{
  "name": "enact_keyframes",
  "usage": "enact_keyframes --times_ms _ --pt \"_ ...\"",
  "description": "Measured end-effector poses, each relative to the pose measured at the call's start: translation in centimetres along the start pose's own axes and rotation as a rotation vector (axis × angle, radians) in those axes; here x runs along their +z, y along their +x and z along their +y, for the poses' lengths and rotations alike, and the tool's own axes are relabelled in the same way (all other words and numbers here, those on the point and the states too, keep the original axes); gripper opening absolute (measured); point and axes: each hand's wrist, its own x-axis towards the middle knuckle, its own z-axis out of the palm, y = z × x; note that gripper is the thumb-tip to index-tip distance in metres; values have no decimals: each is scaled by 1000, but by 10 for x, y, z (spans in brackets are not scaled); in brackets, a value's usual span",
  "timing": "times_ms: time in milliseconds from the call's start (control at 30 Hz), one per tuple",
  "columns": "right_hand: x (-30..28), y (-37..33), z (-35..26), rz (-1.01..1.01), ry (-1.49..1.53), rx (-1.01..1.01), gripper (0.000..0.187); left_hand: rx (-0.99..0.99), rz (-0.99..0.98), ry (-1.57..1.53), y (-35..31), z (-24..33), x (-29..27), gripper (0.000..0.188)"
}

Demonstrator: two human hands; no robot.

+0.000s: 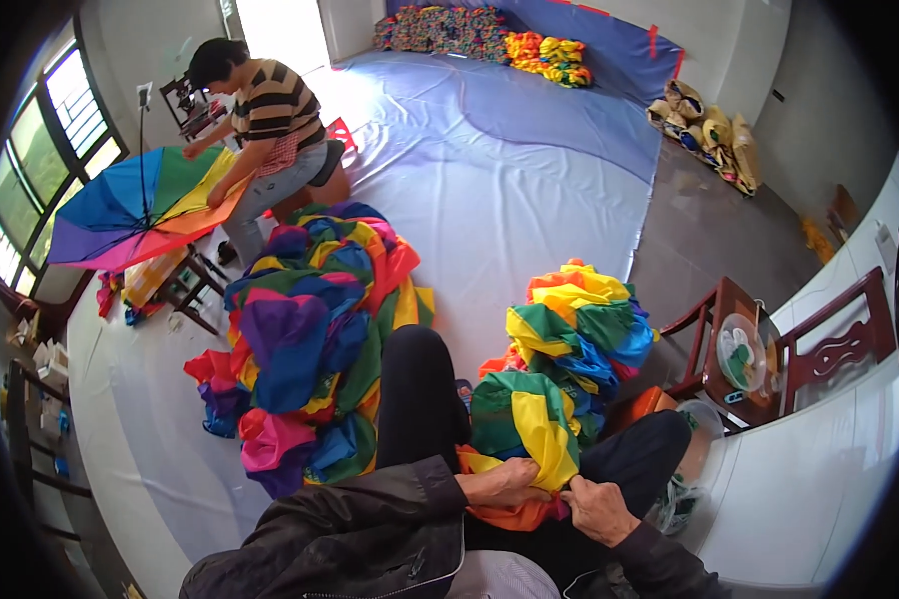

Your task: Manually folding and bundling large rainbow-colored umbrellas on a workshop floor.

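Observation:
Across my lap lies a rainbow umbrella canopy (539, 429), loose cloth with green, yellow and orange panels. My left hand (506, 483) is closed on its near edge, fingers partly hidden by the folds. Close to its right, my right hand (599, 509) pinches the edge of the same canopy between thumb and fingers. Whether a small part or thread sits in that pinch is too small to make out. Just beyond my knees, more rainbow canopies (579, 309) are heaped on the floor, touching the one I hold.
A larger heap of rainbow canopies (305, 339) lies to my left. Beyond it a seated person (270, 110) handles an open rainbow umbrella (140, 210). On my right stands a wooden chair (839, 339) by a clear plastic tub (741, 354). Sacks (709, 135) lean at the far right.

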Motion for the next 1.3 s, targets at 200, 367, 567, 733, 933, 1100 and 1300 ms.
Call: enact_keyframes --times_ms 200,367,567,733,933,1100,1300 --pt "2 13 6 4 53 97 25 50 101 13 4 -8 1 42" --pt "-23 46 6 31 -56 -47 26 -49 234 71 5 5 -23 37" --pt "-44 87 10 -1 -120 -199 24 -100 388 7 8 1 -28 31" --pt "-40 93 1 -8 -149 -225 20 -220 438 -287 -5 13 -31 25" --pt "-28 80 9 40 -55 -302 15 -56 464 -153 0 -8 -19 26" --pt "-24 88 8 49 -46 -259 19 -52 490 -160 -4 0 -23 28" --pt "-12 71 16 7 33 -39 22 3 483 46 11 -15 -17 31"
